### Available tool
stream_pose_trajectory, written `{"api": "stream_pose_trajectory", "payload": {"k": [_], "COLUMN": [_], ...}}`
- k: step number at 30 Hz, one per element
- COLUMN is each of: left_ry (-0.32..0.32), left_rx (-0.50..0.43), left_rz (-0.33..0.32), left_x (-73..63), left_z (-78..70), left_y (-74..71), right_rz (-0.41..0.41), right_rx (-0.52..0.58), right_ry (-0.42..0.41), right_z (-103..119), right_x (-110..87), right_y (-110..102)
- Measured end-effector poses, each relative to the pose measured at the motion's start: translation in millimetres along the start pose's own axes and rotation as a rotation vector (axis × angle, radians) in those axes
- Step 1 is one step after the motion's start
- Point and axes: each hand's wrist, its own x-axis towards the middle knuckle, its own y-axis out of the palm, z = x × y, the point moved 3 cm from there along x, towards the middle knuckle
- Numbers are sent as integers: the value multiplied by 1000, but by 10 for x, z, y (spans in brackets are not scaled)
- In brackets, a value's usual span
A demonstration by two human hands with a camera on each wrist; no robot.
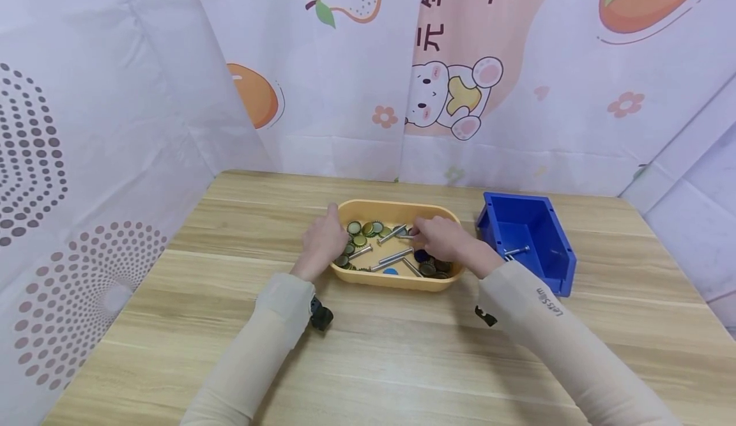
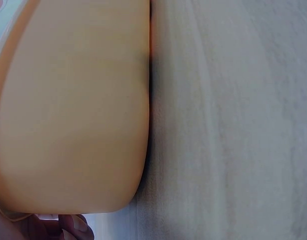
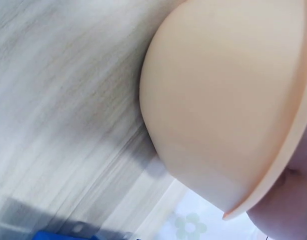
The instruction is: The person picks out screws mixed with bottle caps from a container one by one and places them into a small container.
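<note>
A pale orange plastic tub (image 1: 397, 279) stands on the table, holding metal bottle caps (image 1: 359, 241), several silver bolts (image 1: 395, 257) and a blue disc (image 1: 390, 271). My left hand (image 1: 324, 237) grips the tub's left end; in the left wrist view its curled fingers (image 2: 76, 225) show at the tub's outer wall. Reaching over the right rim, my right hand (image 1: 443, 237) has its fingertips down among the contents and pinches a silver bolt (image 1: 405, 237) near the far wall. In the right wrist view the tub's wall hides most of that hand.
To the right of the tub is a blue plastic bin (image 1: 537, 241) with a few bolts (image 1: 517, 250) inside. The wood-grain table (image 1: 391, 349) ends at a printed curtain (image 1: 333, 113) behind. Each wrist carries a small black device (image 1: 321, 316).
</note>
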Motion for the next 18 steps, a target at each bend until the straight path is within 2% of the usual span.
{"api": "stream_pose_trajectory", "payload": {"k": [6, 14, 18], "left_ry": [-1, -13, -18], "left_rx": [1, 2, 2], "left_rz": [5, 13, 15], "left_x": [-4, -10, -14], "left_z": [2, 5, -2], "left_y": [-4, -15, -21], "right_rz": [-2, 37, 71], "right_rx": [-24, 243, 330], "right_ry": [-11, -73, -60], "right_z": [-16, 7, -1], "right_x": [-6, -43, -77], "right_y": [-16, -59, -60]}}
